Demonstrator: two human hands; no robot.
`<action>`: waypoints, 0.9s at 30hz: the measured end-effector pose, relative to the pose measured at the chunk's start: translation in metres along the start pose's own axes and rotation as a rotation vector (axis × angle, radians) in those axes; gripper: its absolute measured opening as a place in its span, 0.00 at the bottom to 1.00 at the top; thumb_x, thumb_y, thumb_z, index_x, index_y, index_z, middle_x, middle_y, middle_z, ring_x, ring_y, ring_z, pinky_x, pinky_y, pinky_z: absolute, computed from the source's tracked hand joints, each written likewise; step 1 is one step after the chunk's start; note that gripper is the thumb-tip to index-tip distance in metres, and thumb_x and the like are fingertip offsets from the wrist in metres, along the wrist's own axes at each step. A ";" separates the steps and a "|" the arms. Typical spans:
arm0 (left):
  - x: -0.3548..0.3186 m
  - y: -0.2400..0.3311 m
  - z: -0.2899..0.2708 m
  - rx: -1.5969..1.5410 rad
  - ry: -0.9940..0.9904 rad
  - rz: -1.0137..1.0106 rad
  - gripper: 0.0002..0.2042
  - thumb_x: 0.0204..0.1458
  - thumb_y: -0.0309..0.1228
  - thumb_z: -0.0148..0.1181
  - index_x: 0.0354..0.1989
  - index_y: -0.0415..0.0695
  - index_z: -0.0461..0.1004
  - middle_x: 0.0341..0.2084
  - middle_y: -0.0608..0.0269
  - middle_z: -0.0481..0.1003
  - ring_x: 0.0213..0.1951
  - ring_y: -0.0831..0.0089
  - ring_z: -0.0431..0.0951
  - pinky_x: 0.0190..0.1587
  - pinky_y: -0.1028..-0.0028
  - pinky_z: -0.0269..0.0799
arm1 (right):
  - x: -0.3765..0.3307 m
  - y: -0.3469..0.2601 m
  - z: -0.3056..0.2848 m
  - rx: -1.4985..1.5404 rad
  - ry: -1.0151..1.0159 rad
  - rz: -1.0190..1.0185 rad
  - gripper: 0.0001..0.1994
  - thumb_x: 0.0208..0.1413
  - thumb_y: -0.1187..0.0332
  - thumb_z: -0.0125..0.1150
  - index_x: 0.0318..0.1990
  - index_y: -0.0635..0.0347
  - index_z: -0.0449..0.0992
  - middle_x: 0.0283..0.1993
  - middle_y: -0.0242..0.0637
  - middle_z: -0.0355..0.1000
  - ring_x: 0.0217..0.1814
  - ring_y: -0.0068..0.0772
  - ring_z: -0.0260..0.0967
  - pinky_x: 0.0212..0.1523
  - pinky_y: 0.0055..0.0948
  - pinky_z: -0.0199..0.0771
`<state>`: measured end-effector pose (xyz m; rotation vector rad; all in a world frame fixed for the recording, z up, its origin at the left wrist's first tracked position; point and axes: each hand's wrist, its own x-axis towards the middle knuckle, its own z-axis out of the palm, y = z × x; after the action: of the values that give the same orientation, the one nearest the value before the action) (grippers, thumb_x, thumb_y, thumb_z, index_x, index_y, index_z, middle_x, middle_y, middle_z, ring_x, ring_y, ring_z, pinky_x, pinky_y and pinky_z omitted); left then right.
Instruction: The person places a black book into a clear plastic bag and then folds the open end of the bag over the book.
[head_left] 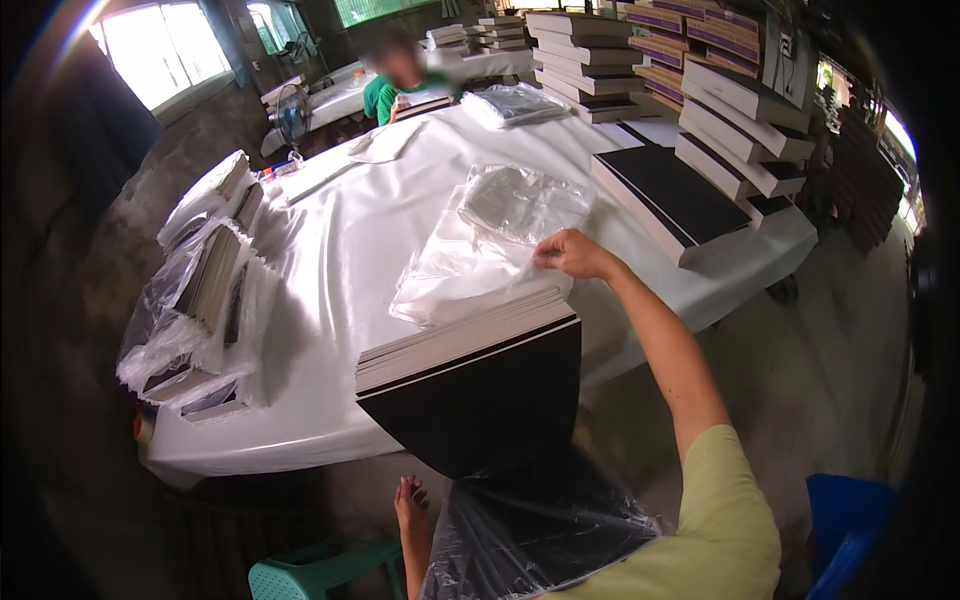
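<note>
Stack (pixel 470 385) sits tilted at the near edge of the worktop (pixel 325 310), likely propped there so the left hand (pixel 411 502) can hang empty, fingers loosely curled, while the right hand (pixel 570 254) pinches clear bags (pixel 515 212) laid within easy reach.

1. Bright window (pixel 165 60), upper left.
2. Dark curtain (pixel 95 145), left of frame, below window.
3. Standing fan (pixel 290 115), upper left, near wall.
4. Co-worker in green top (pixel 374 98), top centre-left, beyond the near table.
5. Second table (pixel 495 66), white cover, top centre.
6. Brown cartons (pixel 725 40), purple stripes, stacked, upper right.
7. Green stool (pixel 305 578), bottom left.
8. Blue plastic object (pixel 848 520), lower right, kind unclear.
</note>
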<state>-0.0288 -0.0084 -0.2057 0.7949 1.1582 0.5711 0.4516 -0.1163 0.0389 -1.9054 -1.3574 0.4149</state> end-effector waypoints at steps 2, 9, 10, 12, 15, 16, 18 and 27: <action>-0.003 0.002 0.005 0.004 -0.019 0.021 0.19 0.49 0.49 0.49 0.40 0.47 0.68 0.26 0.71 0.69 0.26 0.78 0.67 0.26 0.78 0.58 | 0.006 0.011 -0.001 0.011 0.330 -0.019 0.08 0.50 0.69 0.54 0.34 0.64 0.72 0.29 0.36 0.73 0.33 0.25 0.68 0.38 0.23 0.66; -0.006 0.008 -0.003 0.049 0.005 0.062 0.18 0.50 0.48 0.48 0.39 0.48 0.70 0.26 0.71 0.69 0.25 0.78 0.67 0.25 0.78 0.58 | 0.055 0.044 -0.011 0.514 0.762 -0.022 0.10 0.53 0.65 0.49 0.31 0.64 0.70 0.26 0.32 0.70 0.28 0.22 0.61 0.31 0.23 0.61; -0.009 0.011 -0.007 0.048 0.024 0.080 0.17 0.50 0.48 0.48 0.38 0.48 0.70 0.26 0.71 0.69 0.25 0.78 0.67 0.25 0.78 0.58 | 0.063 0.035 -0.016 0.510 0.780 0.001 0.10 0.53 0.65 0.50 0.30 0.63 0.70 0.26 0.31 0.69 0.27 0.22 0.60 0.31 0.23 0.60; -0.015 0.019 -0.015 0.046 0.061 0.113 0.17 0.50 0.48 0.48 0.37 0.48 0.70 0.26 0.71 0.68 0.26 0.78 0.67 0.25 0.78 0.58 | 0.078 0.019 -0.030 0.500 0.817 0.048 0.10 0.53 0.65 0.50 0.30 0.63 0.71 0.26 0.30 0.68 0.27 0.20 0.58 0.31 0.23 0.60; -0.026 0.040 -0.008 0.035 0.079 0.198 0.16 0.51 0.47 0.48 0.36 0.48 0.69 0.25 0.71 0.68 0.25 0.79 0.66 0.25 0.79 0.58 | 0.096 0.003 -0.069 0.475 0.951 -0.084 0.11 0.52 0.63 0.51 0.31 0.62 0.72 0.26 0.30 0.68 0.28 0.20 0.59 0.32 0.24 0.60; -0.030 0.046 -0.009 0.056 0.093 0.257 0.15 0.51 0.47 0.48 0.35 0.48 0.69 0.25 0.71 0.68 0.25 0.80 0.66 0.25 0.79 0.58 | 0.099 -0.010 -0.082 0.505 0.970 -0.137 0.11 0.52 0.62 0.51 0.31 0.61 0.72 0.26 0.31 0.68 0.29 0.21 0.61 0.32 0.25 0.61; -0.038 0.060 -0.009 0.098 0.129 0.373 0.15 0.51 0.46 0.48 0.34 0.47 0.69 0.24 0.71 0.67 0.25 0.80 0.66 0.25 0.80 0.57 | 0.102 -0.060 -0.108 0.565 1.083 -0.242 0.12 0.52 0.60 0.51 0.33 0.61 0.72 0.28 0.32 0.69 0.30 0.23 0.62 0.33 0.24 0.61; -0.149 0.198 0.084 0.249 0.038 1.172 0.27 0.41 0.32 0.63 0.50 0.38 0.59 0.39 0.59 0.65 0.41 0.72 0.65 0.40 0.76 0.60 | -0.076 -0.259 -0.137 -0.515 0.779 -0.416 0.09 0.54 0.68 0.47 0.39 0.60 0.70 0.30 0.32 0.71 0.31 0.17 0.64 0.35 0.19 0.63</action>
<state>0.0050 -0.0221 0.0532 1.6855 0.7019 1.4111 0.3371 -0.1966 0.3073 -1.7831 -1.3101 -0.8736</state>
